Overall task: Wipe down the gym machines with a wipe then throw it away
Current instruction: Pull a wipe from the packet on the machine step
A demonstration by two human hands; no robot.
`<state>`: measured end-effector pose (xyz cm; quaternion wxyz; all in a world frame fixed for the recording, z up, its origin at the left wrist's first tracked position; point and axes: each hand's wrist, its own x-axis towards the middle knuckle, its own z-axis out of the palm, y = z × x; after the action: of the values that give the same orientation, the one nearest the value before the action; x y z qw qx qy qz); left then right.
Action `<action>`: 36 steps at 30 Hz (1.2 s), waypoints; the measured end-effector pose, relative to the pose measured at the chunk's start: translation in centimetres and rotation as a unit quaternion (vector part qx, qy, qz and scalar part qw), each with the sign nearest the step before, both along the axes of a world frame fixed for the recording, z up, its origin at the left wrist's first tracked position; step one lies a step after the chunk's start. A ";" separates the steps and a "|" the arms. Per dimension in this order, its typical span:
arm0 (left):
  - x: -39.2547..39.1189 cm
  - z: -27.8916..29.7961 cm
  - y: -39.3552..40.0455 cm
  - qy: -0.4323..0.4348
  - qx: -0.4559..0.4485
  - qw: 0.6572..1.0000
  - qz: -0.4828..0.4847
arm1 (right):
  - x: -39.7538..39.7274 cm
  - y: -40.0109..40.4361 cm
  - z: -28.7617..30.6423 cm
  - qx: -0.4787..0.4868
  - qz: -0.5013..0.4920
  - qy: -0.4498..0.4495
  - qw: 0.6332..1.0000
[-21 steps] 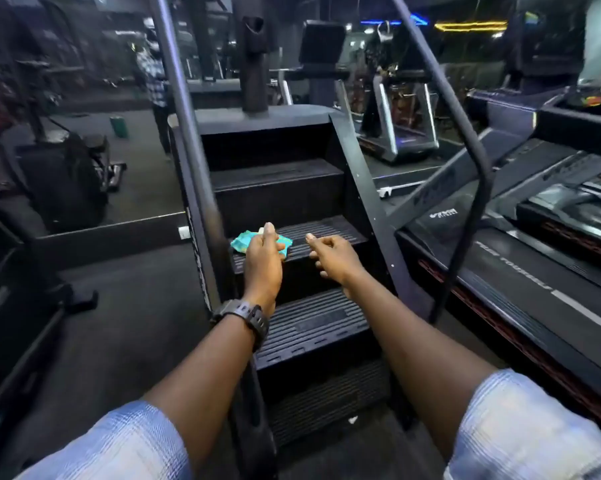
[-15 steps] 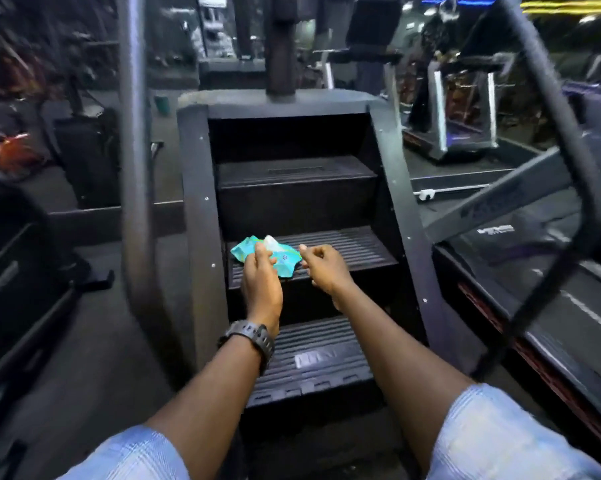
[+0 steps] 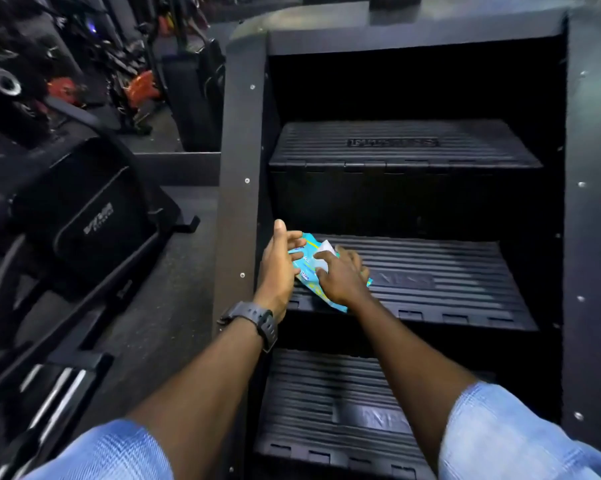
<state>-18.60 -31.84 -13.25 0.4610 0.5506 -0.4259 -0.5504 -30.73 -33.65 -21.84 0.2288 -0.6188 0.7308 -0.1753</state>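
My right hand (image 3: 340, 278) lies on top of the wipe pack (image 3: 307, 271), its fingers curled down over the white wipe (image 3: 326, 249) that pokes up from the pack's opening; I read it as a pinch on that wipe, though my knuckles hide the fingertips, so I can't swear to it. My left hand (image 3: 278, 268) sits at the pack's left edge with straight, spread fingers, thumb up, steadying the pack rather than gripping it.

The pack is teal, flat on the middle step (image 3: 448, 282) of the stair climber (image 3: 243, 188), at the step's left end, just beside the left side panel. Its long axis runs diagonally, from the far left down toward the near right, with 1 corner at the step's front lip.

What matters for the pull: the wipe stands at the far end of the pack, directly under my right fingers, so the right hand is the nearer 1 and should draw up and away, while the left holds the pack down so it doesn't lift too.

No machine surface looks wiped yet, I'd judge. The watch (image 3: 257, 320) is on my left wrist.
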 end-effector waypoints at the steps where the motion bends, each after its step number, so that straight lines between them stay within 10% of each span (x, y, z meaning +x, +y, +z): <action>1: 0.2 -0.4 -0.2 0.002 0.000 1.000 0.004 | 0.1 -0.4 -0.3 0.012 0.002 0.013 1.000; 6: 0.4 -0.2 -0.2 0.010 0.008 1.000 0.024 | -0.4 -0.8 -0.3 -0.072 -0.031 0.058 0.995; 9: 0.5 1.4 0.2 0.017 -0.008 0.999 0.037 | -0.9 -0.7 2.3 -0.151 -0.054 -0.089 0.983; 22: 3.8 23.3 9.6 0.001 -0.248 0.967 0.056 | 1.5 8.5 32.5 -0.347 -0.026 -0.320 0.881; 36: 36.9 37.0 31.5 -0.062 -0.348 0.924 0.144 | 31.8 28.6 48.8 -0.376 0.138 -0.418 0.815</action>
<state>18.29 -0.39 23.78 0.6705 0.4443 -0.5342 -0.2600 1.11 -5.06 26.98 0.2838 -0.6182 0.3489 -0.6447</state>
